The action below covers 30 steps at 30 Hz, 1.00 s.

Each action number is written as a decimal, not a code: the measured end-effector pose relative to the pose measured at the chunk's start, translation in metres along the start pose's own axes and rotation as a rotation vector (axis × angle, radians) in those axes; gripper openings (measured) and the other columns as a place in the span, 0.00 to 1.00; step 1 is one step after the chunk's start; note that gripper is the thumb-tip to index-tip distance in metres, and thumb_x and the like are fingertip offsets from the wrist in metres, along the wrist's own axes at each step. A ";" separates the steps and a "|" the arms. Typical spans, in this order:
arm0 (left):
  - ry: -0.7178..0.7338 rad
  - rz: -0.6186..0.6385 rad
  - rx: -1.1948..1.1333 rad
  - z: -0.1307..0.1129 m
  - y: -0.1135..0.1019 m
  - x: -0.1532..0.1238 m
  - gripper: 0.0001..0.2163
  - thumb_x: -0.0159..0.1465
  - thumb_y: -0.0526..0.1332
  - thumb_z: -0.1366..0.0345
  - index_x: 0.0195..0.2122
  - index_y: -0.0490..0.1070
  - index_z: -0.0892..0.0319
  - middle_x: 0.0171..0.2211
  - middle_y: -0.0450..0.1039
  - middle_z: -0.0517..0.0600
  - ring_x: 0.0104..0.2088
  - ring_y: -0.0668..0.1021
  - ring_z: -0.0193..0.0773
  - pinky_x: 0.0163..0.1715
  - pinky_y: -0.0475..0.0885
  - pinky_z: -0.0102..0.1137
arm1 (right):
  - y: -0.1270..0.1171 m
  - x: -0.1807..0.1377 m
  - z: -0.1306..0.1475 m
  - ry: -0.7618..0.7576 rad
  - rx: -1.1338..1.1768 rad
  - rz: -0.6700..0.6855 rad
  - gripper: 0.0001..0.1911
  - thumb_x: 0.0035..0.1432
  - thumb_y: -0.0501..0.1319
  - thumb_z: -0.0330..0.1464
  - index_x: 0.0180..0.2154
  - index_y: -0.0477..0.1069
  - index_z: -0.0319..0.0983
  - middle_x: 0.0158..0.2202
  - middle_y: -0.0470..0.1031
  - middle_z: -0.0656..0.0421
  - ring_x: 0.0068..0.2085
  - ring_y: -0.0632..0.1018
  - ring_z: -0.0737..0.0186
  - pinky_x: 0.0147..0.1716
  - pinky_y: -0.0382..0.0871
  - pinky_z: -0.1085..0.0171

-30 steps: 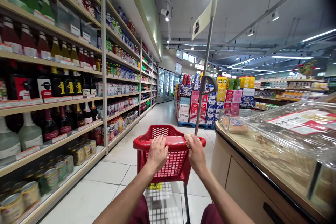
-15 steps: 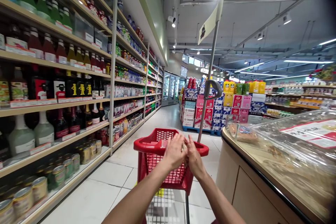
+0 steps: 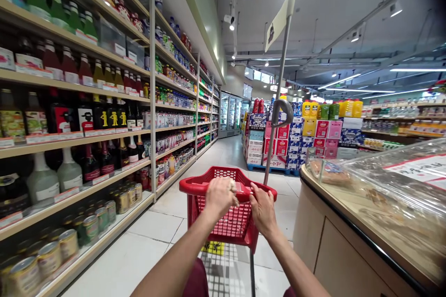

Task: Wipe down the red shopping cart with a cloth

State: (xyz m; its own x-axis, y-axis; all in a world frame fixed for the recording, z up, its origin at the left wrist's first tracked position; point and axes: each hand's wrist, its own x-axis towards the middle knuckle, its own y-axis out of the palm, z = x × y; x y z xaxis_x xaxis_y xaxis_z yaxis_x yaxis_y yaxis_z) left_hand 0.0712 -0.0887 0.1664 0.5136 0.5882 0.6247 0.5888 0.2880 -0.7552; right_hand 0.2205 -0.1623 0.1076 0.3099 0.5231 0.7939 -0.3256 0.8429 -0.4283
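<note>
Your left hand (image 3: pixel 219 197) is closed around a pale, crumpled, cloth-like wad (image 3: pixel 234 194) at the handle of a red plastic shopping-cart basket (image 3: pixel 228 228), its wrist bent over the rim. Your right hand (image 3: pixel 264 209) rests its fingertips on the handle's right part, just beside the left; whether it grips, you cannot tell. Both forearms reach forward and inward. The basket's walls are perforated. To your right, a wood-fronted counter (image 3: pixel 334 250) carries packaged food (image 3: pixel 331 174) under a clear plastic cover (image 3: pixel 372 167). To your left, beige shelves (image 3: pixel 76 143) hold frosted glass bottles (image 3: pixel 45 181) and metal cans (image 3: pixel 91 223).
</note>
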 end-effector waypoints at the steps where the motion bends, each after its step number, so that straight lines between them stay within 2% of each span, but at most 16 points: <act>1: 0.054 0.004 -0.008 -0.007 0.004 0.000 0.13 0.58 0.51 0.67 0.43 0.67 0.57 0.45 0.70 0.51 0.48 0.70 0.42 0.52 0.62 0.38 | 0.000 -0.001 -0.001 -0.004 -0.001 -0.006 0.22 0.61 0.43 0.40 0.53 0.60 0.39 0.47 0.71 0.53 0.49 0.69 0.56 0.55 0.47 0.42; 3: 0.134 0.020 -0.015 -0.006 0.004 -0.001 0.14 0.57 0.54 0.66 0.45 0.66 0.57 0.48 0.68 0.50 0.51 0.68 0.41 0.54 0.60 0.37 | -0.002 -0.003 -0.004 -0.011 0.004 -0.012 0.21 0.61 0.43 0.39 0.53 0.60 0.40 0.47 0.71 0.53 0.49 0.69 0.56 0.55 0.48 0.43; 4: 0.123 0.025 -0.007 0.003 0.000 -0.002 0.14 0.57 0.53 0.67 0.45 0.67 0.56 0.48 0.68 0.50 0.51 0.67 0.41 0.54 0.60 0.36 | -0.003 -0.004 -0.005 -0.015 0.005 -0.012 0.21 0.61 0.43 0.39 0.52 0.60 0.40 0.47 0.71 0.54 0.49 0.70 0.57 0.55 0.48 0.43; 8: -0.165 0.001 0.071 0.047 -0.026 0.000 0.12 0.58 0.49 0.71 0.38 0.69 0.58 0.43 0.71 0.52 0.45 0.71 0.41 0.46 0.66 0.37 | -0.005 -0.007 -0.005 -0.012 0.002 -0.047 0.20 0.61 0.43 0.38 0.51 0.61 0.40 0.46 0.71 0.54 0.48 0.70 0.57 0.55 0.48 0.43; 10: -0.176 0.019 0.080 0.042 -0.026 0.002 0.10 0.59 0.49 0.69 0.34 0.69 0.59 0.38 0.71 0.53 0.40 0.73 0.41 0.41 0.68 0.36 | -0.005 -0.008 -0.001 -0.010 0.000 -0.074 0.20 0.60 0.43 0.38 0.50 0.62 0.40 0.45 0.71 0.54 0.48 0.70 0.56 0.54 0.47 0.42; 12: -0.097 0.037 0.062 0.018 -0.015 0.002 0.08 0.60 0.51 0.64 0.33 0.69 0.58 0.37 0.71 0.51 0.40 0.72 0.40 0.41 0.68 0.35 | -0.005 -0.010 0.002 -0.015 0.002 -0.082 0.19 0.60 0.43 0.37 0.50 0.62 0.40 0.46 0.71 0.54 0.48 0.69 0.56 0.54 0.46 0.41; 14: 0.078 0.035 0.021 -0.007 -0.002 0.001 0.08 0.60 0.53 0.61 0.35 0.68 0.57 0.41 0.70 0.51 0.45 0.70 0.40 0.45 0.66 0.34 | -0.007 -0.011 0.002 -0.016 0.007 -0.084 0.19 0.60 0.43 0.37 0.50 0.62 0.41 0.46 0.70 0.54 0.49 0.69 0.56 0.54 0.47 0.42; 16: 0.230 0.039 -0.017 -0.013 0.001 -0.002 0.08 0.62 0.52 0.63 0.40 0.67 0.56 0.44 0.69 0.50 0.47 0.69 0.38 0.48 0.64 0.33 | -0.010 -0.012 0.000 -0.008 0.015 -0.088 0.19 0.60 0.43 0.36 0.49 0.62 0.40 0.46 0.71 0.54 0.48 0.69 0.57 0.55 0.47 0.43; 17: 0.247 0.039 -0.021 -0.007 -0.002 -0.002 0.10 0.62 0.50 0.65 0.42 0.67 0.55 0.45 0.69 0.49 0.48 0.69 0.36 0.49 0.63 0.33 | -0.011 -0.013 -0.001 -0.008 0.020 -0.086 0.19 0.61 0.43 0.36 0.50 0.62 0.40 0.46 0.71 0.54 0.49 0.69 0.57 0.55 0.47 0.43; 19: 0.144 0.020 0.009 0.016 -0.013 -0.002 0.12 0.63 0.48 0.68 0.42 0.68 0.54 0.43 0.71 0.48 0.47 0.71 0.36 0.49 0.63 0.34 | -0.010 -0.013 -0.001 -0.011 0.027 -0.079 0.19 0.61 0.43 0.36 0.50 0.62 0.40 0.47 0.70 0.54 0.49 0.69 0.58 0.56 0.46 0.44; 21: -0.027 -0.026 0.057 0.034 -0.022 0.000 0.13 0.63 0.46 0.69 0.40 0.69 0.58 0.40 0.72 0.52 0.44 0.72 0.40 0.46 0.66 0.38 | -0.008 -0.013 0.002 -0.014 0.021 -0.084 0.19 0.60 0.43 0.35 0.50 0.62 0.40 0.48 0.70 0.54 0.50 0.68 0.58 0.56 0.46 0.44; 23: -0.076 -0.037 0.071 0.030 -0.018 0.002 0.14 0.64 0.45 0.68 0.38 0.70 0.60 0.39 0.73 0.54 0.42 0.73 0.42 0.44 0.67 0.39 | -0.005 -0.013 0.006 -0.012 0.005 -0.101 0.19 0.60 0.43 0.35 0.50 0.61 0.39 0.48 0.70 0.54 0.50 0.68 0.58 0.55 0.46 0.44; 25: 0.001 -0.023 0.048 0.006 -0.004 0.001 0.12 0.64 0.46 0.66 0.38 0.69 0.58 0.42 0.72 0.52 0.45 0.72 0.39 0.47 0.66 0.36 | -0.002 -0.013 0.009 -0.016 -0.007 -0.100 0.20 0.60 0.43 0.35 0.51 0.61 0.38 0.48 0.70 0.53 0.50 0.68 0.58 0.56 0.46 0.45; 27: 0.154 -0.029 0.007 -0.019 0.010 -0.002 0.11 0.64 0.49 0.64 0.42 0.68 0.57 0.46 0.70 0.51 0.50 0.68 0.38 0.52 0.62 0.35 | -0.002 -0.013 0.010 -0.016 -0.012 -0.085 0.19 0.60 0.43 0.36 0.50 0.62 0.38 0.48 0.70 0.53 0.50 0.68 0.58 0.56 0.45 0.46; 28: 0.232 -0.027 -0.012 -0.025 0.014 -0.004 0.11 0.63 0.50 0.64 0.43 0.67 0.57 0.47 0.69 0.51 0.51 0.67 0.38 0.53 0.61 0.35 | -0.003 -0.013 0.010 -0.016 -0.012 -0.076 0.19 0.60 0.43 0.36 0.50 0.62 0.37 0.48 0.70 0.53 0.50 0.68 0.58 0.56 0.45 0.46; 30: 0.341 -0.017 -0.030 -0.018 0.012 -0.007 0.12 0.64 0.49 0.66 0.46 0.66 0.57 0.48 0.68 0.51 0.52 0.66 0.37 0.53 0.60 0.34 | -0.004 -0.013 0.009 -0.014 -0.010 -0.069 0.19 0.61 0.43 0.36 0.50 0.61 0.38 0.47 0.70 0.53 0.50 0.68 0.58 0.56 0.45 0.46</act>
State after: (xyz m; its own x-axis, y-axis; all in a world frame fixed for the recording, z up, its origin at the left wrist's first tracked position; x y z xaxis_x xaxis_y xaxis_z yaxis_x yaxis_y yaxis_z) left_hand 0.0860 -0.1026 0.1564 0.6799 0.2952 0.6713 0.6144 0.2705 -0.7412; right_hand 0.2097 -0.1743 0.1028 0.3187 0.4623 0.8275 -0.2952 0.8780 -0.3769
